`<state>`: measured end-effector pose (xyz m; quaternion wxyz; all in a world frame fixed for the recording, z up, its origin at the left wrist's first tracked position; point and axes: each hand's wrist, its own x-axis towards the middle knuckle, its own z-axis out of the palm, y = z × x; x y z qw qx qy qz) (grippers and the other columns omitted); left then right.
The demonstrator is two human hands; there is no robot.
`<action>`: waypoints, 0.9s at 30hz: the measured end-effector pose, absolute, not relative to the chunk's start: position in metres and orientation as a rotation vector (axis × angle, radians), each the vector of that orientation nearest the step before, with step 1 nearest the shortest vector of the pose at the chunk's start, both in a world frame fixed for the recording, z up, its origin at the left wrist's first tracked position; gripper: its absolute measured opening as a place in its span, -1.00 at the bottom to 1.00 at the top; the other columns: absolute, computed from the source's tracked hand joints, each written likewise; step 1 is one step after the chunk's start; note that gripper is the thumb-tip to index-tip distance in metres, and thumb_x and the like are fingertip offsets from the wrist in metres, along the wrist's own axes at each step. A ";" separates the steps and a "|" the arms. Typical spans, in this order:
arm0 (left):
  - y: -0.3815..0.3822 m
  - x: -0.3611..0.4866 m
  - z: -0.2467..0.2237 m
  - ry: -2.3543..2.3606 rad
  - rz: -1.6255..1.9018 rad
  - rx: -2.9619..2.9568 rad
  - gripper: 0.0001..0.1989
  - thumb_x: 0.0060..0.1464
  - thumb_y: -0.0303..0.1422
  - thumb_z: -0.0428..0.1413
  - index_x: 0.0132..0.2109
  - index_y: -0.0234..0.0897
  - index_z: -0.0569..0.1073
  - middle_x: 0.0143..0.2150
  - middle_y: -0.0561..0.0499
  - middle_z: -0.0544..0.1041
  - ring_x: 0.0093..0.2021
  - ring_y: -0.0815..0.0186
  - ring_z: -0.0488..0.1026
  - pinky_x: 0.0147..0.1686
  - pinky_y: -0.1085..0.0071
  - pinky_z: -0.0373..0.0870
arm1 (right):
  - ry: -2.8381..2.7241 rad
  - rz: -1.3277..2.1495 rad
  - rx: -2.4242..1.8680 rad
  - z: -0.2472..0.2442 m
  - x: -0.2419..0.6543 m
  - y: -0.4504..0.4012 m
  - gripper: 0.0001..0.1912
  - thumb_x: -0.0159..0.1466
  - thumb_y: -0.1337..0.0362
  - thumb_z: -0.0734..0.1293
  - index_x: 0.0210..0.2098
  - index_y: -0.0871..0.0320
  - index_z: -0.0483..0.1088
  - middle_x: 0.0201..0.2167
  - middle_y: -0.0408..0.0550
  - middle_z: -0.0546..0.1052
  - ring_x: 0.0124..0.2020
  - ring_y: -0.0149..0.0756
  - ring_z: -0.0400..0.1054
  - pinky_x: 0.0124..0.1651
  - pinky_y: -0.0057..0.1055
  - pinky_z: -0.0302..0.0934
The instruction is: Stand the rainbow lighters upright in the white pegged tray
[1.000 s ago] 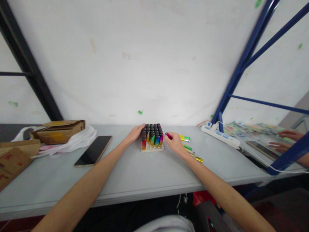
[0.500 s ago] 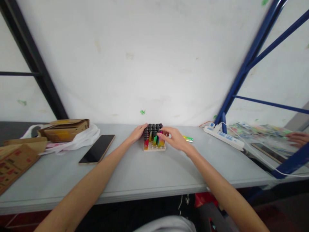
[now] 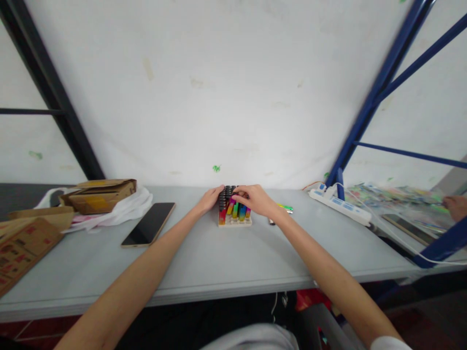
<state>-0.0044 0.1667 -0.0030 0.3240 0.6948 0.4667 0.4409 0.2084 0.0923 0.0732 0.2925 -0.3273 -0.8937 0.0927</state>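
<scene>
A pale tray [image 3: 235,224] on the table holds rows of upright lighters [image 3: 242,212] with black tops and bright gradient bodies; several front ones lean. My left hand [image 3: 210,200] is curled against the left side of the row, steadying the tray of lighters. My right hand [image 3: 255,198] reaches over the right part, fingers pinched on the top of a lighter [image 3: 231,204] that tilts among the front rows. The right hand hides the lighters behind it.
Green and silver lighters [image 3: 286,208] lie right of the tray, partly behind my wrist. A phone [image 3: 149,224], a white plastic bag [image 3: 134,204] and cardboard boxes [image 3: 98,195] are on the left. A power strip [image 3: 340,206] and a blue post stand right; another person's hand [image 3: 456,206] shows beyond.
My right hand has moved left across the tray, from the right-hand lighters to one nearer the middle. Front lighters on the right now show more. My left hand stays in place.
</scene>
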 end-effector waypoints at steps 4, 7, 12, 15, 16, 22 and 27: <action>0.169 -0.005 -0.004 1.254 1.159 1.805 -0.31 0.06 0.16 -0.10 -0.15 -0.37 0.59 -0.13 -0.11 0.63 0.02 -0.01 0.45 0.12 0.19 0.22 | -2.364 0.306 -0.876 0.079 0.218 0.093 -0.76 0.33 0.21 0.24 -0.24 0.17 0.52 -0.36 -0.09 0.60 -0.39 -0.39 0.42 -0.27 -0.51 0.18; 0.169 -0.005 -0.005 1.252 1.149 1.816 -0.31 0.06 0.16 -0.10 -0.12 -0.36 0.59 -0.11 -0.11 0.62 0.03 -0.01 0.45 0.13 0.19 0.22 | -2.353 0.388 -0.870 0.085 0.226 0.092 -0.75 0.31 0.19 0.26 -0.24 0.19 0.53 -0.37 -0.08 0.61 -0.38 -0.38 0.44 -0.28 -0.50 0.21; 0.167 -0.004 -0.004 1.212 1.151 1.793 -0.30 0.06 0.17 -0.10 -0.09 -0.36 0.57 -0.08 -0.09 0.61 0.03 0.03 0.45 0.13 0.22 0.22 | -2.397 0.456 -0.866 0.098 0.248 0.082 -0.72 0.29 0.14 0.28 -0.21 0.19 0.52 -0.35 -0.06 0.60 -0.36 -0.36 0.45 -0.26 -0.47 0.24; 0.167 -0.004 -0.004 1.196 1.146 1.807 -0.30 0.08 0.16 -0.11 -0.10 -0.36 0.57 -0.07 -0.09 0.61 0.05 0.03 0.44 0.14 0.23 0.21 | -2.427 0.487 -0.884 0.101 0.265 0.076 -0.72 0.29 0.13 0.28 -0.19 0.18 0.52 -0.32 -0.05 0.60 -0.34 -0.34 0.44 -0.23 -0.45 0.25; 0.167 -0.005 -0.005 1.202 1.145 1.809 -0.30 0.08 0.16 -0.11 -0.11 -0.36 0.58 -0.08 -0.09 0.61 0.05 0.03 0.44 0.14 0.23 0.20 | -2.437 0.482 -0.900 0.100 0.270 0.075 -0.72 0.28 0.13 0.29 -0.19 0.18 0.53 -0.33 -0.05 0.60 -0.35 -0.33 0.44 -0.23 -0.45 0.25; 0.171 -0.006 -0.008 1.217 1.147 1.798 -0.31 0.07 0.17 -0.10 -0.11 -0.34 0.58 -0.06 -0.08 0.61 0.07 0.03 0.43 0.16 0.23 0.19 | -2.484 0.447 -0.924 0.084 0.278 0.075 -0.72 0.27 0.12 0.31 -0.19 0.17 0.55 -0.33 -0.03 0.61 -0.37 -0.32 0.43 -0.26 -0.45 0.24; 0.168 -0.005 -0.006 1.196 1.167 1.789 -0.32 0.06 0.16 -0.09 -0.11 -0.35 0.58 -0.08 -0.09 0.61 0.07 0.03 0.42 0.16 0.24 0.19 | -2.529 0.455 -0.871 0.083 0.271 0.072 -0.72 0.29 0.13 0.29 -0.15 0.13 0.55 -0.26 -0.03 0.61 -0.31 -0.30 0.44 -0.20 -0.44 0.24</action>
